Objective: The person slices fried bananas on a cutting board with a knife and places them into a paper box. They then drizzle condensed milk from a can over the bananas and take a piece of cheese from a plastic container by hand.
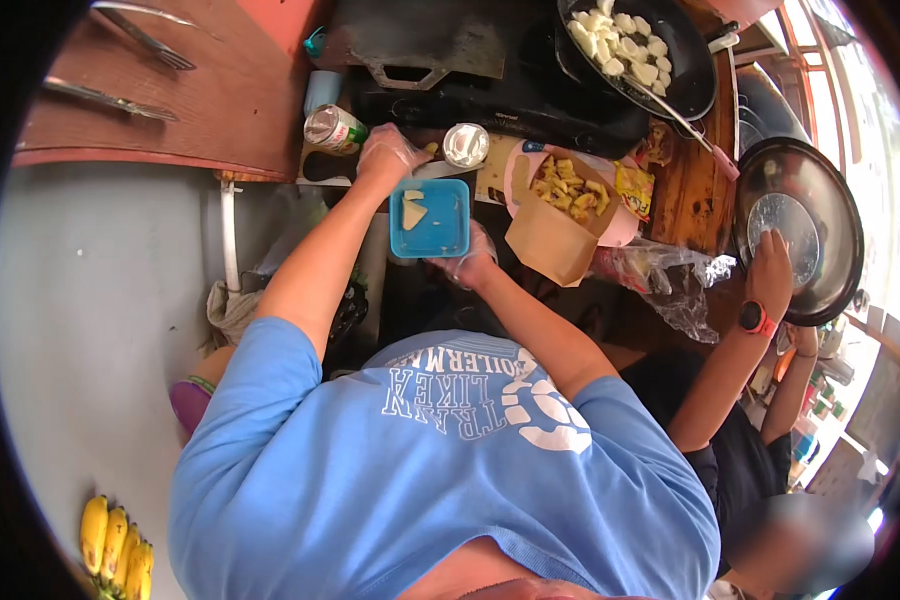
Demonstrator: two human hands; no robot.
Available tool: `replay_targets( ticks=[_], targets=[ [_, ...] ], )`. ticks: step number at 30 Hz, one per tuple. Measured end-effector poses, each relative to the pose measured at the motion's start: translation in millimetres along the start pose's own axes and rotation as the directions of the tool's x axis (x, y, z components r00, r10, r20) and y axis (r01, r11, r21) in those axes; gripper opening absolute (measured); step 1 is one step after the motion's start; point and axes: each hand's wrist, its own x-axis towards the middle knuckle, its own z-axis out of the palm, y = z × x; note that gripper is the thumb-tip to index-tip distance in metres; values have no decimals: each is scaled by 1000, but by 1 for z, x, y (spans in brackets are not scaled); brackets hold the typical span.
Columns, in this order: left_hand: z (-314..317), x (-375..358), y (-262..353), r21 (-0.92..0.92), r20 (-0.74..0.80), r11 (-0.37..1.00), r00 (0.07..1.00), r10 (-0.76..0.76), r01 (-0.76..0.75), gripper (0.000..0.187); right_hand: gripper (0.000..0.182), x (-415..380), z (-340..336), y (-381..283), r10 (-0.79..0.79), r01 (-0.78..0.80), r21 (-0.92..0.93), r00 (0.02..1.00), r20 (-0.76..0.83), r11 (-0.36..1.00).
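Observation:
My right hand (467, 262), in a clear plastic glove, grips a blue plastic container (448, 240) from below at its right corner. A few pale wedge-shaped pieces (413, 213) lie inside it. Beyond the container, my left hand (388, 157), gloved too, reaches to the counter with its fingers drawn together. A small yellowish bit (431, 149) shows at its fingertips; what it is I cannot make out. A labelled can (334, 129) lies tilted just left of that hand. Right of it is a round silver-topped can (465, 146).
A cardboard box (552, 240) of yellow pieces sits to the right, near crumpled clear plastic (670, 285). A black stove (440, 90) carries a pan (685, 80) of white pieces. At far right, another person's hand (770, 275) touches a large metal lid (840, 225). Bananas (115, 545) lie lower left.

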Motion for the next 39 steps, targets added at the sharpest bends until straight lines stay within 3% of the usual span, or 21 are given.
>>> replay_targets(
  ticks=[5, 9, 11, 20, 24, 29, 32, 36, 39],
  targets=[
    [-4, 6, 17, -14, 158, 1000, 987, -24, 26, 58, 49, 0, -2, 0, 10, -10, 58, 1000, 10, 998],
    [22, 18, -12, -46, 137, 998, 990, 45, -39, 40, 53, -2, 0, 1, -3, 1, 73, 1000, 25, 997],
    [30, 22, -23, -46, 45, 987, 987, 157, -155, 28, 53, -12, 8, -1, -15, 14, 64, 1000, 25, 998],
    [20, 18, -25, -148, 152, 984, 981, 118, -95, 27, 52, -19, 13, -3, -4, 1, 108, 1000, 19, 994],
    [16, 14, -33, -65, 75, 988, 987, 142, -137, 24, 52, -20, 12, -3, 15, -23, 143, 998, 57, 989],
    [-9, -5, -30, -226, -65, 971, 996, 60, -74, 21, 51, -18, 11, -3, 13, -23, 161, 998, 60, 987],
    [-39, -18, -21, -381, -45, 924, 998, -47, 27, 23, 51, -21, 19, -5, 17, -26, 164, 998, 61, 986],
    [-51, -13, -46, -489, -125, 869, 992, 16, -75, 25, 46, -4, 30, -2, 14, -17, 170, 1000, 18, 985],
    [-64, -12, -55, -579, -109, 813, 994, -5, -60, 25, 48, 15, 43, -1, -3, -9, 228, 999, 53, 974]
  ],
)
